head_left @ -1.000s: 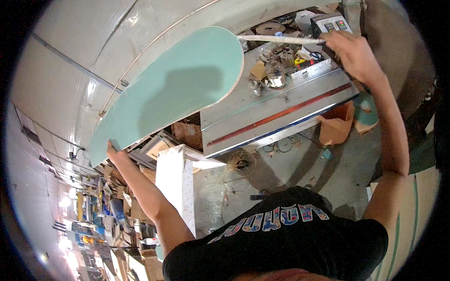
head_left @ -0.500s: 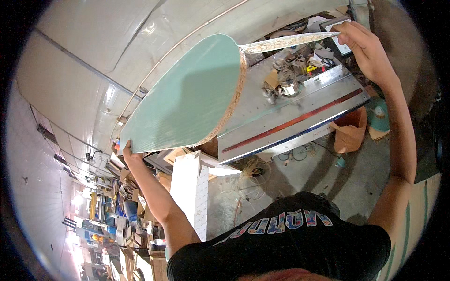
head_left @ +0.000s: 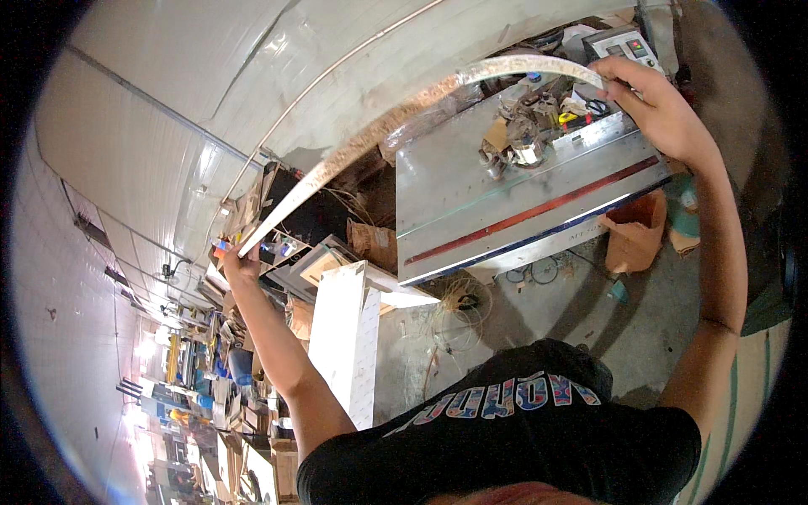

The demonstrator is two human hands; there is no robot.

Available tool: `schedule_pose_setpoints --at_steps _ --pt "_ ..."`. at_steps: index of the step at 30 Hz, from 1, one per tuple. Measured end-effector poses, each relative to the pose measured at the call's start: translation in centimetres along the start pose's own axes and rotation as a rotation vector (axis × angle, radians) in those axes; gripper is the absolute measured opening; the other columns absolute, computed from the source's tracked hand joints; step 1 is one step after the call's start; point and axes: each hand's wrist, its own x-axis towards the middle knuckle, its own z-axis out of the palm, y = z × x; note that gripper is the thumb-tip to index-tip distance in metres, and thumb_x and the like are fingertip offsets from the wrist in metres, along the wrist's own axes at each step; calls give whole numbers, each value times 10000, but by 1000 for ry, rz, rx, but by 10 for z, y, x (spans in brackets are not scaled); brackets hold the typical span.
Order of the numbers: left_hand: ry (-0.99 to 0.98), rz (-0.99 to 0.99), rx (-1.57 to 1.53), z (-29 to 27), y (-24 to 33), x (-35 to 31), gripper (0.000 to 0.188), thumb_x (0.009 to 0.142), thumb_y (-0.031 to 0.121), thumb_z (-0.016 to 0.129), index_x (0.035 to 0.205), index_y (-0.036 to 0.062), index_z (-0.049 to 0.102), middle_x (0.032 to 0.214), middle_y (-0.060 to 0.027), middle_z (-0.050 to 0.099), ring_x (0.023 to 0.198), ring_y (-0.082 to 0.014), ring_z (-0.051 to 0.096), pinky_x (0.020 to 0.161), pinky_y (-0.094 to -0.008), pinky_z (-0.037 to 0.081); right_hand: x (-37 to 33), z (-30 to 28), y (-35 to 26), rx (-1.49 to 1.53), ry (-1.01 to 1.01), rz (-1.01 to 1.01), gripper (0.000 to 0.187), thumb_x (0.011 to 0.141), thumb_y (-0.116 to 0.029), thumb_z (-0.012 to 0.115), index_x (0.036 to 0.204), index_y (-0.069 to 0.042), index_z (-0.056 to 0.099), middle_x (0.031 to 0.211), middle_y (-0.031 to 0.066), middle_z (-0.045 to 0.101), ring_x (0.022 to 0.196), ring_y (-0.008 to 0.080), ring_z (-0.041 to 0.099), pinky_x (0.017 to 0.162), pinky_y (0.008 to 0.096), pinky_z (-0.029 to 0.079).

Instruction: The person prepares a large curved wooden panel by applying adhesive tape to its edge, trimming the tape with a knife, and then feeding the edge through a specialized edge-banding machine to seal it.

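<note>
A long, thin sheet [head_left: 404, 111] spans the space between my two raised hands, seen almost edge-on. It bows upward in an arc, with a rough, whitish-brown edge facing me; its broad faces are barely visible. At its lower left end my left hand [head_left: 244, 266] is closed on it. My right hand [head_left: 661, 108] pinches its other end at the upper right, thumb and fingers pressed together. The right part of the arc passes above a grey metal machine table [head_left: 454, 206] with a red strip [head_left: 539, 206] along it.
Scraps and small tools [head_left: 526, 130] lie on the table's far side, near a control box [head_left: 627, 46]. A brown bag [head_left: 633, 231] stands by its front right. White panels [head_left: 341, 324] lean in front. Coiled wire [head_left: 463, 311] lies on the floor. Cluttered shelving fills the left.
The sheet has turned from showing its pale green face to nearly edge-on, and its twist has become a smooth arc. Both hands keep their hold; the left has shifted slightly.
</note>
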Motion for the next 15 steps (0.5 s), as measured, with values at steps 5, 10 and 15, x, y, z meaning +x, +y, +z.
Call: schedule_pose_setpoints --at_steps 5,10,15 --pt "159 -80 83 19 -3 -25 422 1046 206 513 1376 -42 595 1208 -255 725 1018 -472 737 765 -431 702 4 3 -4 352 -81 -185 434 1055 -83 509 1483 -11 524 1248 103 632 1192 171 587 1027 339 471" --pt "128 -138 37 8 -1 -39 438 1080 245 474 1383 -46 597 1247 -272 699 1079 -490 711 765 -381 703 16 19 -57 363 112 -295 513 1020 -187 584 1506 -34 518 1298 160 668 1233 237 630 1087 397 466" --pt "183 -94 53 4 -9 -46 442 1056 145 410 1372 -124 563 1287 -316 659 1103 -528 688 780 -367 705 30 11 -110 59 182 -377 506 1077 -235 599 1511 4 493 1457 187 553 1373 274 521 1163 432 407"
